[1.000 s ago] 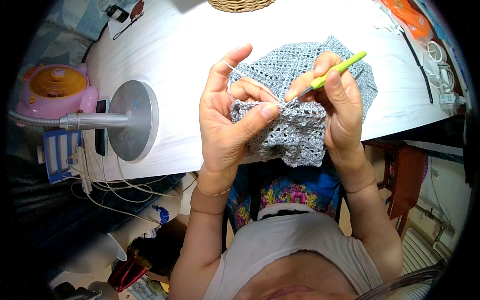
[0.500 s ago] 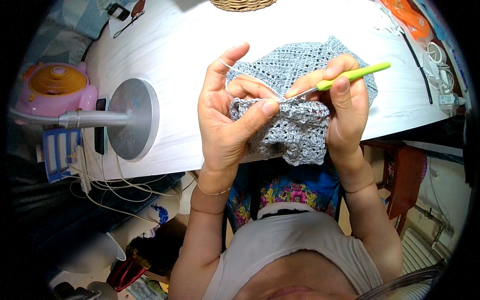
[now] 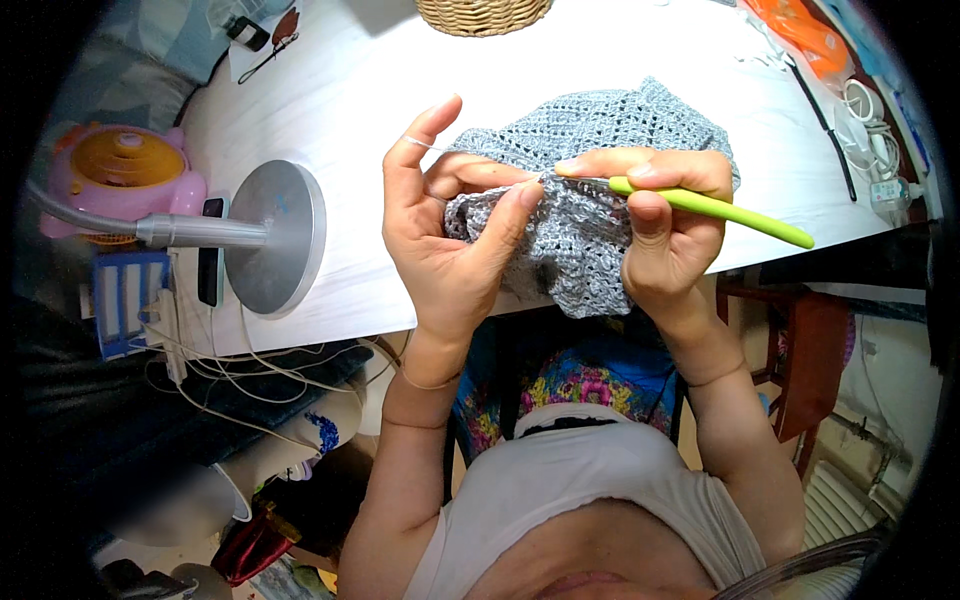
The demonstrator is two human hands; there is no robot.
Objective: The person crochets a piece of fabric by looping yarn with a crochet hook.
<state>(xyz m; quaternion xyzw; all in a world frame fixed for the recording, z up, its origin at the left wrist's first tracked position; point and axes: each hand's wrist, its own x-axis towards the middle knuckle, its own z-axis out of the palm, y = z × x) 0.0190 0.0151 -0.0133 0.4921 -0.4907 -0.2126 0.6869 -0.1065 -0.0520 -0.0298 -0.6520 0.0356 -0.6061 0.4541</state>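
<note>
Grey openwork cloth [image 3: 578,262], mid-stitch, held between two hands above the near edge of the table. Its upper edge is gathered at the fingertips; one part hangs toward the lap, and a broader part lies behind the hands on the white tabletop [image 3: 355,120]. The crochet hook [image 3: 735,210], with a thick green handle, points leftward to the worked edge; its tip is too small to make out there.

Left hand [image 3: 440,232]: thumb and fingers pinch the cloth's edge, while a raised finger carries a pale strand of yarn [image 3: 428,147] leading toward the stitch. Right hand [image 3: 670,258]: closed around the hook's handle, with a finger extended along the shaft to the edge.

The step in hand is judged to be the forming of a single stitch. The next move would call for keeping the strand taut on the raised finger, the pinch close to the stitch, and a small turn of the hook to draw yarn through without splitting it.

Surroundings: a wicker basket [image 3: 485,14] beyond the cloth; a lamp with a round grey base [image 3: 283,238] to the left, a phone [image 3: 211,258] just beside it; an orange bag [image 3: 808,42] at far right.
</note>
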